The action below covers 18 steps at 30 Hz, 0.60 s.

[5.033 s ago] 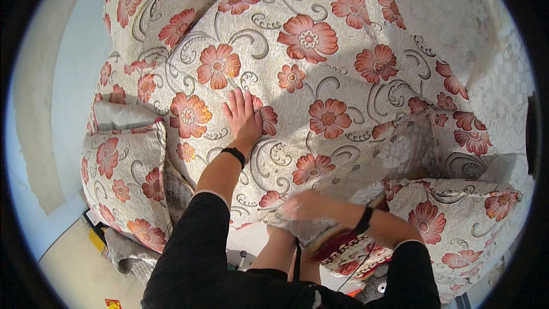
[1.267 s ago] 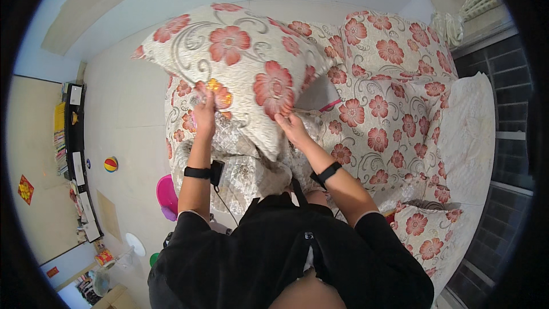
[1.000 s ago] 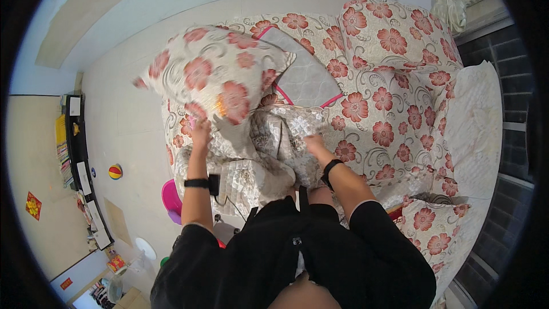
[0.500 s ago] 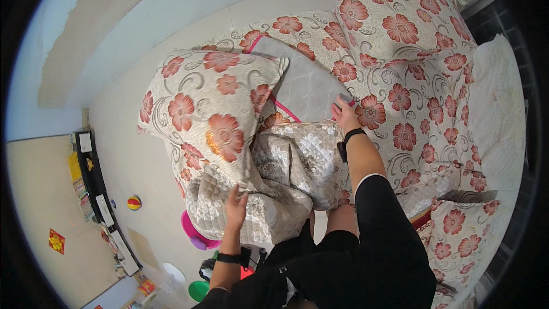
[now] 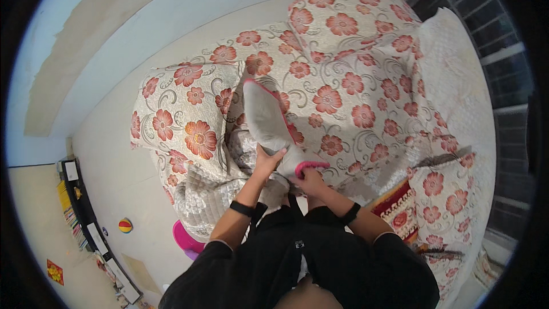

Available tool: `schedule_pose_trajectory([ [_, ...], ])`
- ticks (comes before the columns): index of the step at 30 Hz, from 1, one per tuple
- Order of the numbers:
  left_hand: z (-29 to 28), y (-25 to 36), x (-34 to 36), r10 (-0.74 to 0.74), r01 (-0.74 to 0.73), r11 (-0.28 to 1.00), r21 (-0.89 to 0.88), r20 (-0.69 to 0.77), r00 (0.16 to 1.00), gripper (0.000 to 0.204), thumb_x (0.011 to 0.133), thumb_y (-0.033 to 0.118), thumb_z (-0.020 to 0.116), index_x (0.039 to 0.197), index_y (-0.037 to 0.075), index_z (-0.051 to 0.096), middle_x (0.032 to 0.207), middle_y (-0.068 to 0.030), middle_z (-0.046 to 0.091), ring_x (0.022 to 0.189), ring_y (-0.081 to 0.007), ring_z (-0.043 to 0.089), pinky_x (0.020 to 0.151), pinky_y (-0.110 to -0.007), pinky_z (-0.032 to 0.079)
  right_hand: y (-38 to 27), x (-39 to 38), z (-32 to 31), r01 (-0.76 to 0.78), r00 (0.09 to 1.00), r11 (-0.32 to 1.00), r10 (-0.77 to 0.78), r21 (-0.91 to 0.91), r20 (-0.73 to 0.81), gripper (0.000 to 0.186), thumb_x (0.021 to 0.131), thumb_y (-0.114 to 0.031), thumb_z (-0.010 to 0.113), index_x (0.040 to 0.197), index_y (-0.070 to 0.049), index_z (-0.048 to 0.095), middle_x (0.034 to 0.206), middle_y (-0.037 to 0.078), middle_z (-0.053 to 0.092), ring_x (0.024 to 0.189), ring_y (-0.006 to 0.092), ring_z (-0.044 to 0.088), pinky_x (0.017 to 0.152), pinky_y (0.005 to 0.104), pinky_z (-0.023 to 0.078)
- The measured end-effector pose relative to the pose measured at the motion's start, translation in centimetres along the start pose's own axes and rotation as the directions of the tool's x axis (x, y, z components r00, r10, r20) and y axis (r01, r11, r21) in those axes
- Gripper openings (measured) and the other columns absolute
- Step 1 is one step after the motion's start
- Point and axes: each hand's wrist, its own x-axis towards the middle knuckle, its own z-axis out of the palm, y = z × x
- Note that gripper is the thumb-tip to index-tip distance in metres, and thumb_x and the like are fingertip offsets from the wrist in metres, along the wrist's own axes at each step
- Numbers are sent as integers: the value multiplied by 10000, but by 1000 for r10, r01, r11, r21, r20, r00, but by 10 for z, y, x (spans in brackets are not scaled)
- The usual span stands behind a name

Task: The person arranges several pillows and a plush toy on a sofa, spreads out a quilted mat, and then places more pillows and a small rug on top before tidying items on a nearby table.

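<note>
A light grey mat with pink edging [image 5: 265,115] is lifted in front of me, bent into a long narrow shape. My left hand [image 5: 267,165] grips its near side, the thumb lying across the surface and the other fingers partly hidden. At the mat's lower end, my right hand [image 5: 310,182] is closed on the pink edge, which curls over there. A quilted silvery-beige cover [image 5: 209,194] lies bunched beside my left forearm. Just left of the mat rests a floral cushion [image 5: 186,115] with red flowers.
A sofa with a matching floral cover [image 5: 343,88] extends ahead and to the right, with another large floral cushion [image 5: 349,17] at the back. A red patterned cloth [image 5: 398,209] shows at right. On the floor at left are a pink basin [image 5: 186,240] and a striped ball [image 5: 125,225].
The mat has come off the sofa cover toward me and folded up. My left hand has left the quilted cover and taken hold of the mat; my right hand has drawn closer to my body.
</note>
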Motion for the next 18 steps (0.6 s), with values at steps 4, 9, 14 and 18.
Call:
schedule_pose_trajectory([
  [4, 34, -2, -34, 78, -139, 885, 445, 152, 985, 811, 650, 90, 642, 1343, -45, 244, 1140, -243, 532, 1035, -317, 559, 832, -349, 468, -46, -69, -98, 19, 988, 995, -3, -101, 157, 343, 676, -315, 731, 809, -16, 627, 728, 168, 611, 723, 322, 604, 666, 423, 460],
  [9, 89, -28, -73, 110, -231, 798, 557, 243, 964, 751, 649, 51, 641, 1312, -45, 302, 1104, -211, 553, 982, -297, 582, 834, -346, 469, -36, -117, -130, -45, 931, 981, -29, -191, -363, 825, 667, -360, 762, 1287, 35, 386, 1175, 228, 517, 1115, 335, 491, 929, 385, 392],
  [14, 152, -10, -114, -2, -135, 971, 197, 572, 820, 698, 809, 100, 627, 1383, 16, 239, 1135, -133, 554, 963, -189, 557, 812, -285, 466, 41, -165, -71, -134, 973, 925, 190, 355, -128, 1012, 659, -266, 788, 1399, 18, 159, 1266, 218, 433, 1208, 298, 411, 985, 380, 359],
  [18, 204, -32, -125, 72, -195, 973, 119, 651, 756, 534, 872, 130, 577, 1346, 49, 345, 1100, -84, 567, 932, -151, 540, 783, -261, 447, 86, -195, -135, -158, 911, 452, 409, 878, -47, 702, 697, -71, 694, 1305, -25, 346, 1188, 167, 496, 1035, 257, 532, 846, 363, 458],
])
